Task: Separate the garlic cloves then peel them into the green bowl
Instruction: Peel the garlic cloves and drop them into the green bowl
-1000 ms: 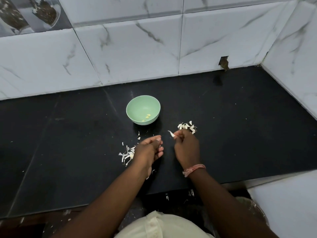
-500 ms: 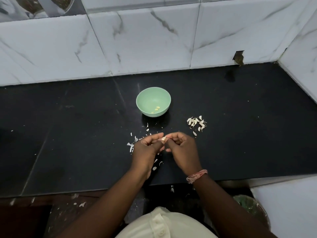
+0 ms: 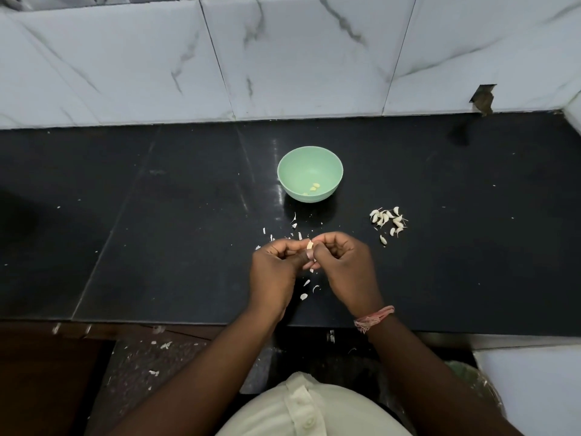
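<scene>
Now both hands pinch a pale, partly skinned garlic clove [image 3: 310, 245].

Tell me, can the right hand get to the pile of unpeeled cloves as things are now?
Probably yes. The pile of unpeeled cloves lies on bare counter just beyond the right hand, nothing between them. But that hand is pinching a clove with the left hand.
</scene>
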A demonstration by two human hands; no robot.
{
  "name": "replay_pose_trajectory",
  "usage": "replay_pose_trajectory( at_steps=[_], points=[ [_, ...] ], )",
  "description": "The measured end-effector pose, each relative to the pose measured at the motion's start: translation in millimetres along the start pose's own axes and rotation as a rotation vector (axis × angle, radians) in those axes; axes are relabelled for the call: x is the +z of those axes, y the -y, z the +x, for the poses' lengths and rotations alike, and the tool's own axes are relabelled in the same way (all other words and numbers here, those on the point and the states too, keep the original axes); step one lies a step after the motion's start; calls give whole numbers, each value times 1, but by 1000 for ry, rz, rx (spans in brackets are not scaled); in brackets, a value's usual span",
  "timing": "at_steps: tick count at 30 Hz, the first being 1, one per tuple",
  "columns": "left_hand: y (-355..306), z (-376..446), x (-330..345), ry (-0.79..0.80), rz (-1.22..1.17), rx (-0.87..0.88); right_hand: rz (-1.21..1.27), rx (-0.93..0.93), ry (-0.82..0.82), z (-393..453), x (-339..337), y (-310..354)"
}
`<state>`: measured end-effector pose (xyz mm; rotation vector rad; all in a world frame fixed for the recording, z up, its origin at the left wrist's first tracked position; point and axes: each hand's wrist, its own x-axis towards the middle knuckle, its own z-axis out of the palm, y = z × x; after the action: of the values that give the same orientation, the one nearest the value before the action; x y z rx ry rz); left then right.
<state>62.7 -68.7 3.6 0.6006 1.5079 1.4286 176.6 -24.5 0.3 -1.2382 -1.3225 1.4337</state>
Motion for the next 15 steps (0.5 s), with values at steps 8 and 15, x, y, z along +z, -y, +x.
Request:
replay_pose_trajectory(
  at_steps=[8, 15],
  points=[
    [-6, -4, -6, 17, 100, 97, 13, -5, 76, 1, -5, 3],
    [-6, -6, -3, -44, 146, 179, 18, -5, 22, -2, 1, 12]
  ],
)
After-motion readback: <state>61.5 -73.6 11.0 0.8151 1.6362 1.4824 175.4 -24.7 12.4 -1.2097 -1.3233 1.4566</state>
